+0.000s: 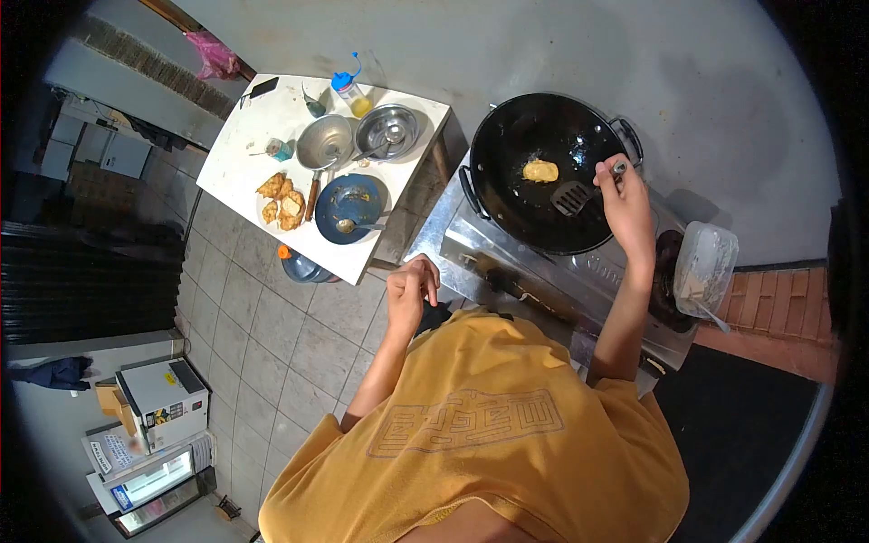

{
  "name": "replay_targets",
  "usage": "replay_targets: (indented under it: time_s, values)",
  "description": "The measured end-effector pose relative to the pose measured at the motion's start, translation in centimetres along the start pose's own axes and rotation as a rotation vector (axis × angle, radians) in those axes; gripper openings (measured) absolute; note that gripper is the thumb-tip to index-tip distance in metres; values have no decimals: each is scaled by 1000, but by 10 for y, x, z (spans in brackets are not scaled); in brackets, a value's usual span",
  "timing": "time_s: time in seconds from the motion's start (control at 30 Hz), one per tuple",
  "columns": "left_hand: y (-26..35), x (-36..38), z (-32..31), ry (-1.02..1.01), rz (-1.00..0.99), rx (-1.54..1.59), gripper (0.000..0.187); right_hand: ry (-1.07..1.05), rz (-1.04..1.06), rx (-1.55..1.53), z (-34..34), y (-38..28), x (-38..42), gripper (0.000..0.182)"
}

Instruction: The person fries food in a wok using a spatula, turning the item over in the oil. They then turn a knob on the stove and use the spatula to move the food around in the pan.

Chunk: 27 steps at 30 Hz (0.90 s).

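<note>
My right hand (pixel 625 201) grips the handle of a slotted spatula (pixel 571 198) over the black wok (pixel 507 208). The spatula's dark blade is low in the wok, just right of and below a golden piece of frying food (pixel 540 171); a small gap separates them. Shiny oil shows around the food. The wok has two loop handles and sits on a metal gas stove (pixel 507 249). My left hand (pixel 414 282) hovers in front of my body, near the stove's left edge, its fingers loosely curled with nothing visible in them.
On the white table (pixel 235 154) at left are fried pieces (pixel 282 201), a blue pan (pixel 348 209) with a spoon, a saucepan (pixel 324 142), a steel bowl (pixel 386 132) and a blue-capped bottle (pixel 351 94). A clear plastic container (pixel 706 267) stands right of the wok.
</note>
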<state>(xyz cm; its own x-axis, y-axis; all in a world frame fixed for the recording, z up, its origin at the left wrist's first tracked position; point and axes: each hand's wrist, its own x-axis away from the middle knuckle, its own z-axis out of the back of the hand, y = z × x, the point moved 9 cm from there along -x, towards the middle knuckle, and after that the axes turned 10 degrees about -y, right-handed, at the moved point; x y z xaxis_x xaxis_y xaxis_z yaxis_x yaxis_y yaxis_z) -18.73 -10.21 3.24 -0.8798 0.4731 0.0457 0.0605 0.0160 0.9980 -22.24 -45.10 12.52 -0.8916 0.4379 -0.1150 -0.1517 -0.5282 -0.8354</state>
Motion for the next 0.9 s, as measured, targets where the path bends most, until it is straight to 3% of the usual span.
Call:
replay_targets:
  time_s: [0.1,0.3,0.5,0.7,0.9]
  values:
    - [-1,0,-1,-23,-5,2,56,-65,-16,43,-6,3,-1,22]
    - [1,-1,0,-15,-24,4,56,20,52,-102,-3,0,-1,22]
    - [-2,-1,0,-9,-4,17,57,-96,-19,75,-13,4,-3,21]
    - [-3,0,1,-9,-31,0,57,29,48,-89,-6,4,-1,21]
    - [-3,-1,0,-21,-33,17,58,-65,-27,21,-13,9,0,20]
